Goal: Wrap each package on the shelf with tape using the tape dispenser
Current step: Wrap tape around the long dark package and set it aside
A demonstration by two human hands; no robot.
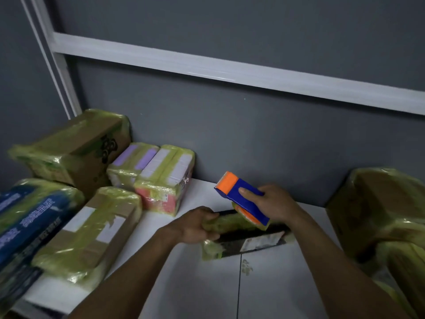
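The flat dark rectangular package (253, 241) lies on the white shelf (207, 284) just below the middle of the view, at about 5 o'clock from centre. Yellow-green translucent tape covers its left end and far edge, while the black face and a pale label towards its right end are bare.

The left hand (195, 226) grips the package's left end from 9 o'clock, fingers curled over the taped edge. The right hand (273, 203) is closed round the blue and orange plastic tape dispenser (241, 199), thumb on its blue top. The dispenser is tilted, its roll end low over the far edge of the package at 12 o'clock. Whether tape is running from it onto the package is too blurred to tell.

At 9 o'clock from the package, well apart, sits a flat brown cardboard box (92, 231) banded in the same tape, with a blue printed bundle (30, 217) beyond it at the left edge. At 10 o'clock stand a pink and white taped parcel (165, 180) and, touching it, a purple and white taped parcel (131, 164); behind them rises a big brown taped carton (76, 148). At 3 o'clock a large brown carton (379, 215) is also swathed in tape.

My judgement: the task is nearly through. Every other package in view looks wrapped, and this dark one looks roughly half done, with its right end left to cover.
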